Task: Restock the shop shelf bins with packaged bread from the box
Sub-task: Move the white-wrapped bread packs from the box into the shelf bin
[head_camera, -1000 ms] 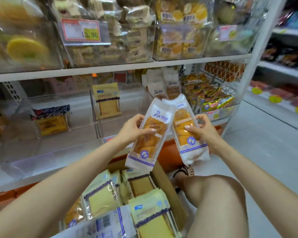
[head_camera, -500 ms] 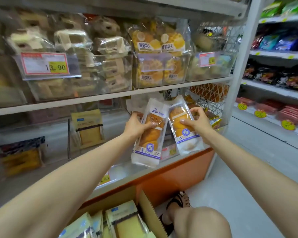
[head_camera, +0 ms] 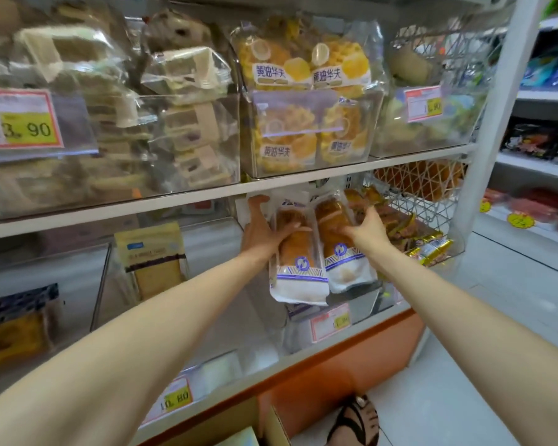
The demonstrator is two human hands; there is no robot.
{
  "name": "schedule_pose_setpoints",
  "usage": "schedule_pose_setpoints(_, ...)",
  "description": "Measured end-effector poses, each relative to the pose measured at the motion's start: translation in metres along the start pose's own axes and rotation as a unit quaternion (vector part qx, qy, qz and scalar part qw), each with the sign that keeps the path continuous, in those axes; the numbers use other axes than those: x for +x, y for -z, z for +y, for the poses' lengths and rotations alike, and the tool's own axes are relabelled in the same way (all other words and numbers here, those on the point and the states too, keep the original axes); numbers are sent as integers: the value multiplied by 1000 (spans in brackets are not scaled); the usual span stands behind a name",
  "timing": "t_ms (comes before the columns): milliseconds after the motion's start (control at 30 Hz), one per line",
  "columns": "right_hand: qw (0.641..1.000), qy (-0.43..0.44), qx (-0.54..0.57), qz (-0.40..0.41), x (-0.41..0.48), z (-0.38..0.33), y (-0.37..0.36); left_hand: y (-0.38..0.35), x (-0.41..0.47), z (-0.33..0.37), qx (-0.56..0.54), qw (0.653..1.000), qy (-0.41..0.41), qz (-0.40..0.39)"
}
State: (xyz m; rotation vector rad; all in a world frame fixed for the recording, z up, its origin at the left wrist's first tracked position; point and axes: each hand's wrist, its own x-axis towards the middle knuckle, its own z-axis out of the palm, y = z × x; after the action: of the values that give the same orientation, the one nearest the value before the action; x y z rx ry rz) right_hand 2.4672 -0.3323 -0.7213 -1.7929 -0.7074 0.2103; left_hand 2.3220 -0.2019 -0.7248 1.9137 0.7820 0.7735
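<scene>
Now your left hand (head_camera: 264, 231) and right hand (head_camera: 366, 230) each grip an upright bread packet (head_camera: 298, 252), long axes toward twelve o'clock, at the clear bin (head_camera: 361, 304) mouth dead ahead.

Single head-worn view, forward and slightly down, close on shop shelf (head_camera: 207, 201) at arm's reach.
</scene>
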Motion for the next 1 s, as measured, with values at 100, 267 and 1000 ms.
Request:
schedule_pose_setpoints(100, 999, 13, -39, -15, 8, 5, -13, -1, 11, -2, 20, 999, -30, 6)
schedule_pose_setpoints(267, 997, 35, -61, -27, 12, 18, -27, -5, 22, -6, 18, 998, -63, 1)
schedule_pose_setpoints(1000, 924, 50, -366, -99, -27, 38, -19, -4, -20, -24, 283, 955, -76, -53)
